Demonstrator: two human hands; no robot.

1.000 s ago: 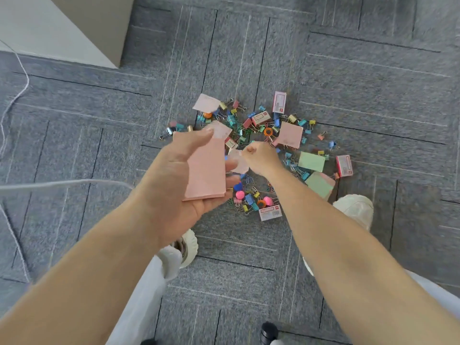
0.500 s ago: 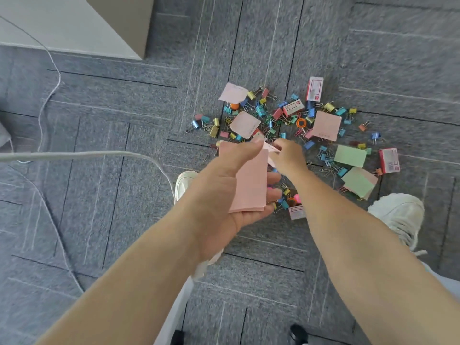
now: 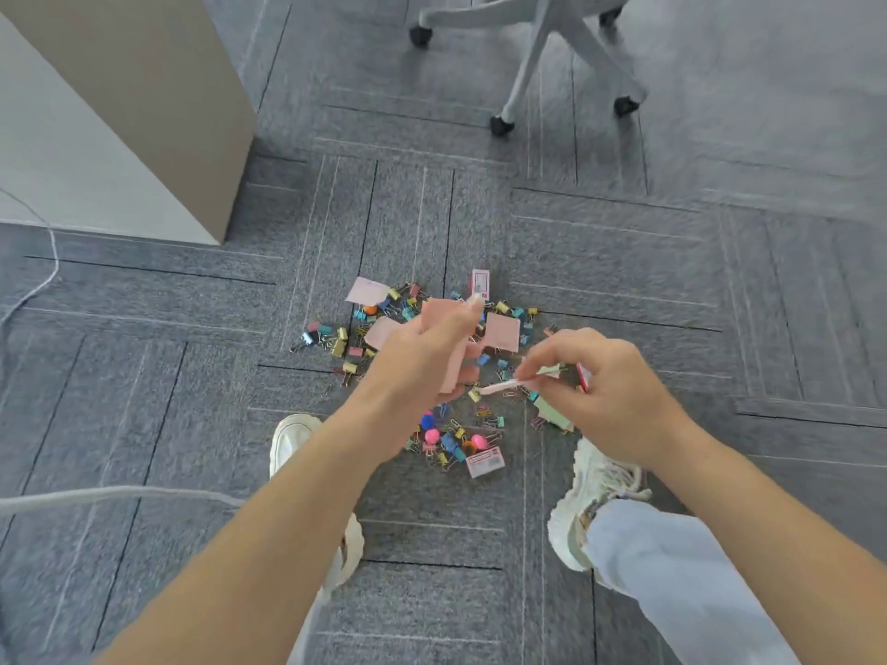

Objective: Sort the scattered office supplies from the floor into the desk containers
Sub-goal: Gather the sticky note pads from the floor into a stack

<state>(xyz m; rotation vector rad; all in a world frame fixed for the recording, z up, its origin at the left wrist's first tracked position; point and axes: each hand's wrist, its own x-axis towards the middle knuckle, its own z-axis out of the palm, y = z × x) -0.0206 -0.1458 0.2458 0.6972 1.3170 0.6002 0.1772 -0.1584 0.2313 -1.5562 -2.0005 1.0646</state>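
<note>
A heap of office supplies lies on the grey carpet: several coloured binder clips [image 3: 446, 443], pink sticky notes [image 3: 502, 331], green notes [image 3: 552, 410] and small staple boxes [image 3: 485, 462]. Above the heap, my left hand [image 3: 422, 357] is shut on a stack of pink sticky notes [image 3: 439, 312]. To its right, my right hand [image 3: 595, 381] pinches a thin pink sticky note [image 3: 497, 387] seen edge-on, together with something small and green. No desk containers are in view.
A beige desk panel [image 3: 158, 103] rises at the upper left. An office chair base [image 3: 542, 50] with castors stands at the top. White cables [image 3: 110, 494] cross the left floor. My two white shoes [image 3: 590, 496] flank the heap.
The view has tilted up, so the chair base now shows. My right hand has moved right, away from the left hand, and has lifted a pink note. The left hand keeps its stack.
</note>
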